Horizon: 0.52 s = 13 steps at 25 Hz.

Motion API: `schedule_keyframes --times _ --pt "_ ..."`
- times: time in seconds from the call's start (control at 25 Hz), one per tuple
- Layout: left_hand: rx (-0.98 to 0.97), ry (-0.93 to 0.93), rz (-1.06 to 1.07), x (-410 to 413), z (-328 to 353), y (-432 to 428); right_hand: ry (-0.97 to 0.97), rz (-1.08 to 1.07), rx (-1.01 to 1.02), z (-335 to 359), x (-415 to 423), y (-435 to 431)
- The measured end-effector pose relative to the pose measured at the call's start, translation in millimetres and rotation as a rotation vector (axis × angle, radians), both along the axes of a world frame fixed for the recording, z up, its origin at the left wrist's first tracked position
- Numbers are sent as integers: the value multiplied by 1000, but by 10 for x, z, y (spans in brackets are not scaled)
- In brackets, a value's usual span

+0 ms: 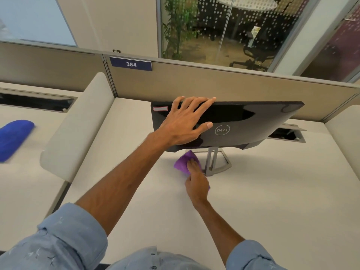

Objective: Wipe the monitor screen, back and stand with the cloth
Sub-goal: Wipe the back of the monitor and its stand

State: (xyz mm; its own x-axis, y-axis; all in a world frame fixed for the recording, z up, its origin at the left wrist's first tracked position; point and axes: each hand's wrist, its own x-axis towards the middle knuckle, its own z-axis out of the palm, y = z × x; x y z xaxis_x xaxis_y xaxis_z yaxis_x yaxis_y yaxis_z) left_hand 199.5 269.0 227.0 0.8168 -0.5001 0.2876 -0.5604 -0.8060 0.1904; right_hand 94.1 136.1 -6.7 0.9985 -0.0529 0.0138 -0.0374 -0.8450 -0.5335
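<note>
**Monitor steadied from behind while its stand foot was met with the cloth**

At the far left, on the neighbouring surface, a bright blue fuzzy object (pixel 14 137) was seen, blurred at the frame edge. A cream padded divider (pixel 78 129) was set along the left edge of the pale grey desk (pixel 272 201). Behind the desk's back edge a beige partition wall (pixel 214 82) was seen, with a dark blue number plate marked 384 (pixel 131 64) fixed near its top.

A black glossy flat monitor (pixel 243 121) was placed near the back edge of the desk, its logo-bearing back turned to the camera. The left hand (pixel 185 121) was laid flat on the upper left part of that back, the fingers spread wide and straight, the fingertips reaching the top edge and the thumb stretched toward the logo.

Below the monitor's lower edge, a purple crumpled cloth (pixel 183 162) was held on the desk just beside the grey metal stand (pixel 216 162), at its left side. The right hand (pixel 196 182) was laid over the cloth, the fingers kept close together and pressed down on it; the thumb was hidden. Cloth was seen beyond the fingertips and at the palm's right side.

Both forearms were bare, with light blue sleeves (pixel 68 240) rolled up. A dark cable slot (pixel 286 134) was cut at the desk's back right.
</note>
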Motion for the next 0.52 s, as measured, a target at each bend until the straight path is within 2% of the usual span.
schedule_keyframes --times 0.12,0.16,0.24,0.32,0.44,0.52 --pt "-6 -9 18 3 -18 -15 75 -57 -177 -168 -138 -107" --pt "-6 -7 21 1 -20 -29 97 -62 -155 -183 -164 -96" --pt "-4 -1 24 3 -21 -34 139 -44 21 -101 -129 -22" --pt "-6 -2 27 -9 -22 -25 102 35 111 47 -14 28" --pt "-7 2 27 -23 -35 -24 -38 7 100 124 366 11" --pt "-2 0 33 -12 -38 -21 23 36 -2 85 618 17"
